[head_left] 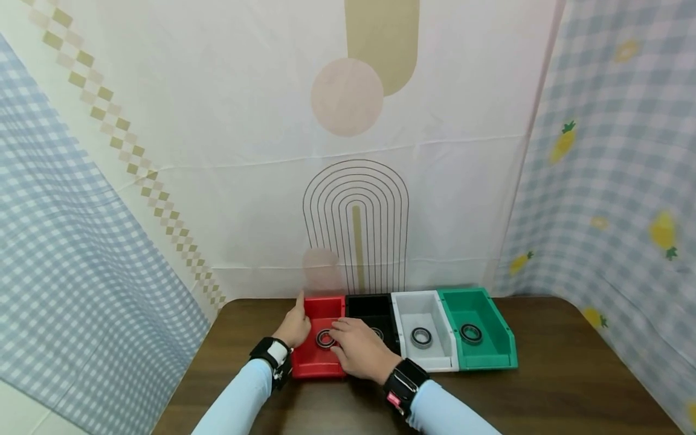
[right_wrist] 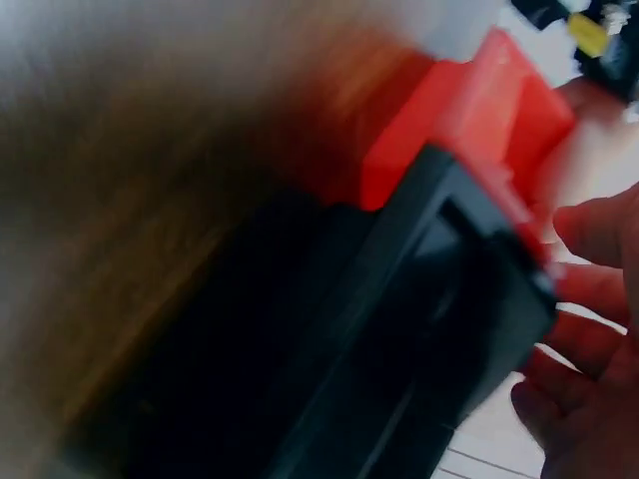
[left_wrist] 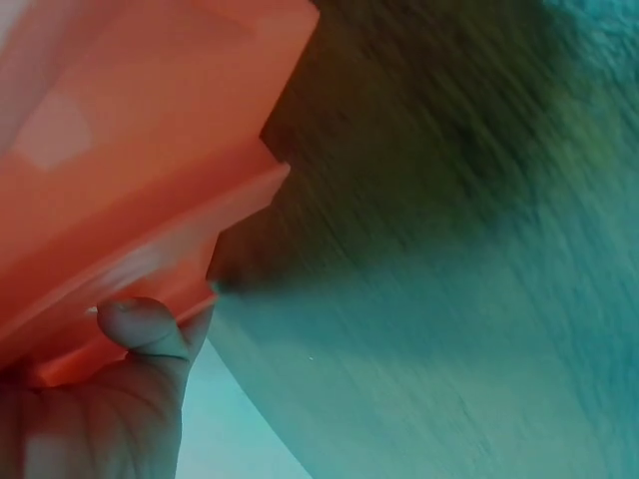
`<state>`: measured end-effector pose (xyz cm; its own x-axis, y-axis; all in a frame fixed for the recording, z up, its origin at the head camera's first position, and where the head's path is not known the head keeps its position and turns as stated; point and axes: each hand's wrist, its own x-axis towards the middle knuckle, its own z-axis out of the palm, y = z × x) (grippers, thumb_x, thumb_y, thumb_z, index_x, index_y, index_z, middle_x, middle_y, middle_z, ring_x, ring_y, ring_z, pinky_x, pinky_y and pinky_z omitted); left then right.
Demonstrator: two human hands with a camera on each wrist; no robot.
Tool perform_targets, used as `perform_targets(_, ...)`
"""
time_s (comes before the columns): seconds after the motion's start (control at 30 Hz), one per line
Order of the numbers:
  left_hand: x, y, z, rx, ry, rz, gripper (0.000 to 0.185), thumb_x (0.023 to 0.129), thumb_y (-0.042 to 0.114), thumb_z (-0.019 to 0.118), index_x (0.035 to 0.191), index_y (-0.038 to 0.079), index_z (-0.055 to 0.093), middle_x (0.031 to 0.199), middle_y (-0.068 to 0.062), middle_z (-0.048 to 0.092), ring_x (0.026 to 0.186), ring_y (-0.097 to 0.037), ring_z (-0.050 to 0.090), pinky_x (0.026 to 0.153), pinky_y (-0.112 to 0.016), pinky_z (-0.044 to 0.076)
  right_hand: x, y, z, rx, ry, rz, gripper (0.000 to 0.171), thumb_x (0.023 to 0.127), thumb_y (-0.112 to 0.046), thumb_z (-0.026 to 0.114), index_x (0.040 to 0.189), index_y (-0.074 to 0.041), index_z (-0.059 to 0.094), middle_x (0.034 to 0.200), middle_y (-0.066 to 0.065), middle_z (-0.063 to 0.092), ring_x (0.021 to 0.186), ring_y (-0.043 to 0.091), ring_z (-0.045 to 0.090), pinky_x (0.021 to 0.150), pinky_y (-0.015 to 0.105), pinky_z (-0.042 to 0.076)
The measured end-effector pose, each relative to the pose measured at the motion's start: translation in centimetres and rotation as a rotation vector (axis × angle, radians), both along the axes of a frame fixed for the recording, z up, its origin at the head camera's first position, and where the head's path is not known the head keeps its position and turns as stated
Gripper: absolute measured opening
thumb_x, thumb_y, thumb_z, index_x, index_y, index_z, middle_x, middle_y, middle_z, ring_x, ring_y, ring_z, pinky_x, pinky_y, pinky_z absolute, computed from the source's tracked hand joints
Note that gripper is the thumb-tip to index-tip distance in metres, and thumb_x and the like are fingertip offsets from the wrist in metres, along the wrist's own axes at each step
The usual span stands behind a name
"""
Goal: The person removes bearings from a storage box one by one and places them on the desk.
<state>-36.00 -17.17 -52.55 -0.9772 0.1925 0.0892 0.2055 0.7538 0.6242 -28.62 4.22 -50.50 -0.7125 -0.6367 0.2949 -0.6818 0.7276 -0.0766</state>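
My left hand (head_left: 294,326) lies along the left outer side of a red bin (head_left: 319,370), one finger stretched toward the wall. In the left wrist view its thumb (left_wrist: 140,324) touches the bin's side. Over the border between the red bin and a black bin (head_left: 370,304) hovers my right hand (head_left: 361,350), fingers loosely bent, with nothing visible in its grasp. A ball bearing (head_left: 319,340) lies in the red bin beside the right fingertips. Another bearing (head_left: 378,331) in the black bin is partly hidden by that hand.
To the right, a white bin (head_left: 415,301) and a green bin (head_left: 502,347) continue the row, holding one bearing (head_left: 421,345) and one darker bearing (head_left: 470,341). The bins stand on a brown wooden table (head_left: 565,362), with a patterned cloth (head_left: 244,211) hanging behind.
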Motion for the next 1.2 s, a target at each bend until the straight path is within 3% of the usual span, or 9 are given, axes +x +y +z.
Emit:
perform_targets(0.17, 0.0, -0.1, 0.1, 0.014, -0.020, -0.013, 0.074, 0.100, -0.006, 0.046, 0.165, -0.013, 0.011, 0.150, -0.040, 0.054, 0.137, -0.048, 0.060, 0.112, -0.059, 0.050, -1.8, -1.4, -0.5, 0.138, -0.012, 0.038, 0.029, 0.101, -0.027, 0.070, 0.125, -0.015, 0.077, 0.136, 0.000, 0.075, 0.140, 0.021, 0.062, 0.127, 0.042, 0.040)
perform_targets(0.2, -0.5, -0.3, -0.7, 0.000, 0.001, -0.026, 0.074, 0.101, -0.004, 0.045, 0.165, -0.012, 0.010, 0.148, -0.041, 0.055, 0.134, -0.046, 0.062, 0.110, -0.056, 0.053, -2.0, -1.6, -0.5, 0.170, -0.006, 0.042, 0.029, 0.100, -0.028, 0.071, 0.125, -0.017, 0.077, 0.135, -0.002, 0.075, 0.140, 0.019, 0.062, 0.128, 0.041, 0.039)
perform_targets(0.37, -1.9, -1.4, -2.0, 0.012, 0.042, -0.052, 0.076, 0.100, 0.002, 0.044, 0.167, -0.009, 0.008, 0.145, -0.042, 0.056, 0.129, -0.047, 0.065, 0.105, -0.055, 0.056, -3.2, -3.2, -0.5, 0.288, 0.032, 0.016, 0.037, 0.094, -0.035, 0.076, 0.129, -0.024, 0.074, 0.136, -0.007, 0.074, 0.136, 0.012, 0.063, 0.121, 0.034, 0.043)
perform_targets(0.57, -0.5, -0.8, -0.2, 0.094, 0.013, -0.029, 0.076, 0.095, -0.004, 0.044, 0.165, -0.012, 0.013, 0.147, -0.043, 0.054, 0.132, -0.051, 0.061, 0.111, -0.064, 0.048, -4.3, -4.9, -0.7, 0.307, -0.052, -0.060, 0.044, 0.090, -0.036, 0.077, 0.134, -0.027, 0.073, 0.141, -0.006, 0.072, 0.132, 0.013, 0.065, 0.112, 0.036, 0.044)
perform_targets(0.8, -0.6, -1.3, -1.5, 0.074, 0.046, -0.044, 0.075, 0.096, -0.003, 0.043, 0.165, -0.011, 0.015, 0.144, -0.041, 0.058, 0.129, -0.044, 0.064, 0.108, -0.060, 0.052, -4.1, -6.3, -1.7, 0.392, -0.035, -0.130, 0.025, 0.087, -0.039, 0.078, 0.109, -0.028, 0.080, 0.122, -0.011, 0.079, 0.115, 0.010, 0.070, 0.113, 0.039, 0.045)
perform_targets(0.93, -1.6, -1.8, -3.0, 0.072, 0.083, -0.052, 0.075, 0.095, -0.001, 0.044, 0.165, -0.010, 0.016, 0.140, -0.042, 0.060, 0.125, -0.044, 0.066, 0.106, -0.058, 0.054, -4.1, -6.8, -1.7, 0.418, -0.025, -0.161, 0.018, 0.088, -0.039, 0.078, 0.100, -0.027, 0.080, 0.110, -0.010, 0.080, 0.105, 0.009, 0.071, 0.112, 0.038, 0.046)
perform_targets(1.03, -2.7, -2.1, -4.3, 0.020, 0.131, -0.070, 0.076, 0.095, 0.002, 0.043, 0.165, -0.008, 0.016, 0.137, -0.040, 0.063, 0.119, -0.038, 0.069, 0.100, -0.050, 0.057, -4.0, -6.9, -1.5, 0.407, -0.045, -0.187, 0.016, 0.088, -0.036, 0.079, 0.099, -0.025, 0.081, 0.109, -0.008, 0.080, 0.106, 0.010, 0.071, 0.117, 0.040, 0.045)
perform_targets(1.07, -2.3, -1.8, -3.6, 0.036, 0.110, -0.056, 0.076, 0.095, 0.002, 0.044, 0.165, -0.009, 0.017, 0.137, -0.040, 0.063, 0.120, -0.041, 0.069, 0.101, -0.054, 0.056, -4.0, -6.9, -1.4, 0.403, -0.051, -0.192, 0.017, 0.088, -0.036, 0.080, 0.100, -0.024, 0.081, 0.109, -0.008, 0.080, 0.107, 0.010, 0.071, 0.117, 0.041, 0.045)
perform_targets(1.2, -1.7, -1.0, -2.5, 0.029, 0.082, -0.036, 0.074, 0.096, -0.001, 0.045, 0.164, -0.011, 0.017, 0.138, -0.040, 0.063, 0.122, -0.041, 0.068, 0.102, -0.054, 0.056, -4.0, -6.7, -1.1, 0.393, -0.056, -0.204, 0.019, 0.088, -0.034, 0.080, 0.102, -0.022, 0.082, 0.113, -0.006, 0.081, 0.111, 0.011, 0.071, 0.119, 0.042, 0.044)
